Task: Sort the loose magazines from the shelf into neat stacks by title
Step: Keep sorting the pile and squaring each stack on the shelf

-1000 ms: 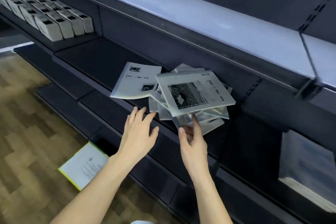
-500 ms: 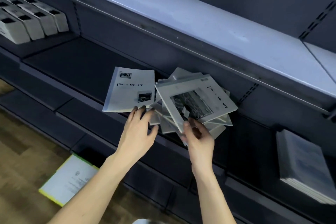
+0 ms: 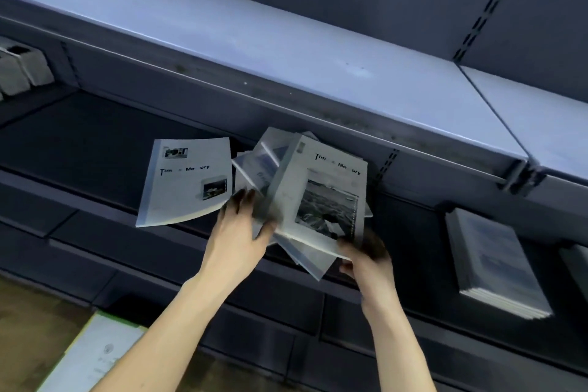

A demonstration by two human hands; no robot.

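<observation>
**shelfwatcher:** so where's everything sitting right now? Using the loose pile (image 3: pixel 299 200) as the anchor.

**papercut_99:** The pile is a messy fan of magazines on the dark shelf (image 3: pixel 79 137), tucked under the pale upper shelf (image 3: pixel 286 51). Top magazine (image 3: pixel 321 194) has a black and white photo on the cover and is tilted up off the rest. Just left of the pile lies a single magazine (image 3: pixel 187 180), flat, its near corner hanging over the shelf edge. Well off to the right of the pile is a tidy stack (image 3: pixel 493 264).

**shelfwatcher:** and the hands?

**papercut_99:** right hand (image 3: pixel 366 261) is at the pile's near right corner, grip closed on the bottom edge of the top magazine, thumb over the cover. Left hand (image 3: pixel 240 229) is at the pile's left side, fingers spread and touching the lower magazines. Honestly it's blurry, can't tell if that grip has pinched anything or is just resting there.

**shelfwatcher:** anything else?

**papercut_99:** grey boxes (image 3: pixel 22 68) far left of the pile, and a white sheet with a green edge (image 3: pixel 95 356) on the floor, below and left.
</observation>
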